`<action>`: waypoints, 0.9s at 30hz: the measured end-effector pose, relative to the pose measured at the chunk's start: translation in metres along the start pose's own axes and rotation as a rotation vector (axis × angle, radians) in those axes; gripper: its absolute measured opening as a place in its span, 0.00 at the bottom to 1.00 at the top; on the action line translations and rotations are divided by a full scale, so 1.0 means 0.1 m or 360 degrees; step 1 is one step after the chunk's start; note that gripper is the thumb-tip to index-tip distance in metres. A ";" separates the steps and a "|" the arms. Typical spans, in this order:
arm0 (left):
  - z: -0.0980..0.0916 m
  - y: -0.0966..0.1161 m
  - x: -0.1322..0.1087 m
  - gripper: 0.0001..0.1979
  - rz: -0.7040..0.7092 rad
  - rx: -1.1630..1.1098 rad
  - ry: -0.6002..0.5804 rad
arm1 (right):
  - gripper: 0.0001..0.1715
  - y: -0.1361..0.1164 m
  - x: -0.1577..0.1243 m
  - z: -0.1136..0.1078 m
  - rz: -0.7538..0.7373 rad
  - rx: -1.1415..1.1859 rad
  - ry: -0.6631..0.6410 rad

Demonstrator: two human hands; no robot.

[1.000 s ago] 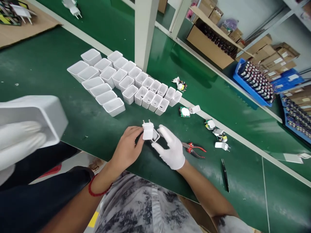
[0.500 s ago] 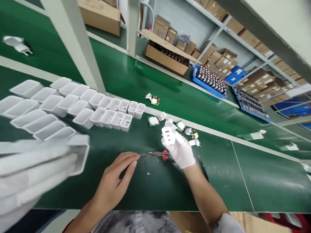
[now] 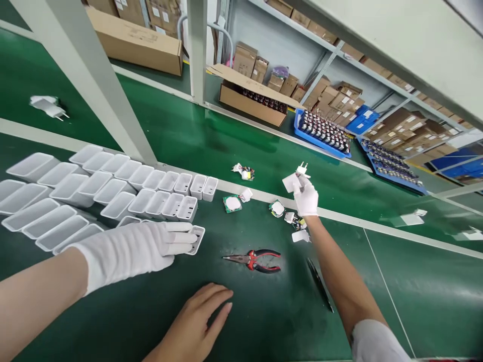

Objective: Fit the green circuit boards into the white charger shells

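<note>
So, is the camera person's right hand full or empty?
Full: the gloved right hand holds a white plug, with its two prongs sticking out.

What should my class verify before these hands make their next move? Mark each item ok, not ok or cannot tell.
1. Right hand grips the white plug piece: ok.
2. Left hand holds nothing: ok.
3. Both hands gloved: not ok; the left is bare.
4. Pliers lying on the green bench, out of anyone's grasp: ok.
5. Co-worker's gloved hand away from the white cases: not ok; it is over them.
6. Left hand touching the bench: cannot tell.
</note>
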State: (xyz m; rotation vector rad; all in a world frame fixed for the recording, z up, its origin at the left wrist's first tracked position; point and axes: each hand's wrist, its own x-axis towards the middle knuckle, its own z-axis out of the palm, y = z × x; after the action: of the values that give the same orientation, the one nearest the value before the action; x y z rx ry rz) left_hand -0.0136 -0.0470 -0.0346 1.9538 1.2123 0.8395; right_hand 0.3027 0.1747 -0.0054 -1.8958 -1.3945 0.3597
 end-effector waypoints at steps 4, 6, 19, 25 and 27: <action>-0.03 0.02 -0.02 0.11 0.0063 0.0083 0.0049 | 0.29 0.18 0.44 0.15 0.0049 -0.0196 0.0029; -0.07 -0.01 -0.03 0.11 0.0038 0.0090 0.0107 | 0.29 0.21 0.45 0.12 0.0061 -0.0306 0.0058; -0.32 -0.32 0.09 0.18 -0.0215 0.0731 0.0693 | 0.43 -0.30 0.37 0.64 -0.0811 -0.0693 -0.0880; -0.34 -0.35 0.26 0.12 -0.0201 0.1139 0.0663 | 0.44 -0.30 0.54 0.56 -0.0637 -0.0561 -0.0751; -0.35 -0.31 0.30 0.11 -0.0205 0.1146 0.0643 | 0.49 -0.32 0.48 0.42 -0.0595 -0.0406 -0.0606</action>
State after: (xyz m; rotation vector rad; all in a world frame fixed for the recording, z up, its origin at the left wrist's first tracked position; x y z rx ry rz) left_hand -0.0462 -0.0020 -0.0354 2.2717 2.0790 0.8226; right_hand 0.2722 0.2390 -0.0027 -1.7674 -2.0947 0.3835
